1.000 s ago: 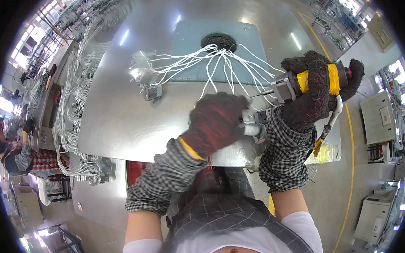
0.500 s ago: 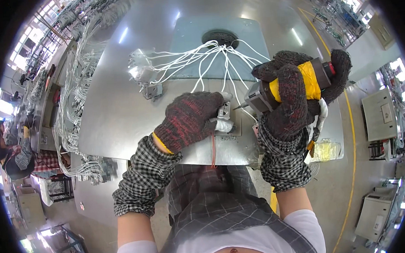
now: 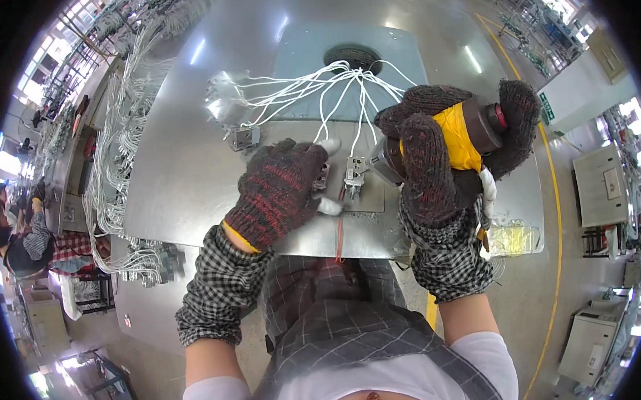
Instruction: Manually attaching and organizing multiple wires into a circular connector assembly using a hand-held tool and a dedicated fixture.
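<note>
My left hand, in a dark knitted glove with white-wrapped fingertips, closes its thumb and finger around a small metal connector, partly hidden by the glove. Just right of it, a second metal connector sits on a small flat plate, with a white wire running into its far end. My right hand, gloved too, grips a power screwdriver wrapped in yellow tape. Its front end points left toward the second connector; I cannot make out the bit.
White wires fan out from a dark round opening in the metal table. More connectors lie at the left. A clear yellowish box sits at the right edge. Wire bundles hang farther left, where another person is.
My left hand has moved left, and the second connector now shows uncovered beside it. The right hand has brought the screwdriver a little left and nearer.
</note>
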Demonstrator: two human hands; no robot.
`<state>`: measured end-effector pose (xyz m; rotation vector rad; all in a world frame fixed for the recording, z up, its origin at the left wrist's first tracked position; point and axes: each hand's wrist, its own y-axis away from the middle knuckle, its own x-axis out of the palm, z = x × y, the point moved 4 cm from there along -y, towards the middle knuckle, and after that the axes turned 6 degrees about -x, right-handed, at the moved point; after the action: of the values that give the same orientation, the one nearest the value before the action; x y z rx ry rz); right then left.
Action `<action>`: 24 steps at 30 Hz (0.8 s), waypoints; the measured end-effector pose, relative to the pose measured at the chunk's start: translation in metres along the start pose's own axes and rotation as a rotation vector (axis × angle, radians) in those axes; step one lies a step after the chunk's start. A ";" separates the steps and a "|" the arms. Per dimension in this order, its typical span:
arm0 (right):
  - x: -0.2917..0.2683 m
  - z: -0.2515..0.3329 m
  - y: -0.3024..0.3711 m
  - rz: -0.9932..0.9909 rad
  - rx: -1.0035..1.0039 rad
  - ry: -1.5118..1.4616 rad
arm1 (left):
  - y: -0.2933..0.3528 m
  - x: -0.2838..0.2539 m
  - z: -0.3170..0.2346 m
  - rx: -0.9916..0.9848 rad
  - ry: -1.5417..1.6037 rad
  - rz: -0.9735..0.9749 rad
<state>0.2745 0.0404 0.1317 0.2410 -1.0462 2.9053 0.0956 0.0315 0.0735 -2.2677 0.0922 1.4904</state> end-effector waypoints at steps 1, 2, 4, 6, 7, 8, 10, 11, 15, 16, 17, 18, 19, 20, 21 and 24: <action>-0.001 -0.004 0.000 0.002 0.001 -0.001 | 0.002 0.004 0.005 -0.002 0.000 0.000; -0.005 -0.011 0.001 -0.021 -0.048 -0.023 | 0.003 0.015 0.013 0.017 -0.002 0.051; -0.012 -0.025 0.001 -0.042 -0.100 -0.047 | 0.000 0.018 0.017 0.036 -0.007 0.099; -0.022 -0.044 0.003 -0.088 0.067 -0.240 | -0.001 0.013 0.016 0.074 0.067 0.119; -0.027 -0.052 0.004 -0.111 0.151 -0.337 | -0.001 0.014 0.018 0.073 0.065 0.118; -0.029 -0.059 0.005 -0.134 0.236 -0.434 | 0.000 0.015 0.020 0.111 0.040 0.066; -0.023 -0.058 -0.005 -0.167 0.311 -0.527 | -0.005 0.006 0.010 0.164 0.016 0.017; -0.020 -0.040 -0.017 -0.060 -0.007 -0.294 | -0.004 0.002 0.003 0.046 0.201 -0.014; -0.041 -0.016 -0.046 -0.088 -0.444 -0.263 | -0.033 0.023 -0.019 0.056 0.494 -0.141; -0.040 -0.016 -0.045 -0.089 -0.445 -0.259 | -0.034 0.024 -0.022 0.014 0.625 -0.089; -0.040 -0.016 -0.043 -0.110 -0.439 -0.244 | -0.032 0.021 -0.020 -0.072 0.625 -0.014; -0.038 -0.017 -0.040 -0.135 -0.428 -0.233 | -0.026 0.017 -0.011 -0.161 0.619 0.065; -0.034 -0.019 -0.037 -0.139 -0.394 -0.259 | -0.020 0.032 0.002 -0.282 0.893 0.144; -0.031 -0.020 -0.034 -0.145 -0.391 -0.258 | -0.019 0.035 0.006 -0.283 0.891 0.152; -0.027 -0.022 -0.033 -0.115 -0.341 -0.246 | -0.023 0.025 0.001 -0.222 0.677 0.161; -0.020 -0.018 -0.024 -0.071 -0.175 -0.191 | -0.026 0.028 -0.003 -0.128 0.393 0.151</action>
<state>0.2946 0.0709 0.1300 0.5437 -1.2822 2.7492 0.1173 0.0590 0.0582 -2.6835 0.2959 1.1250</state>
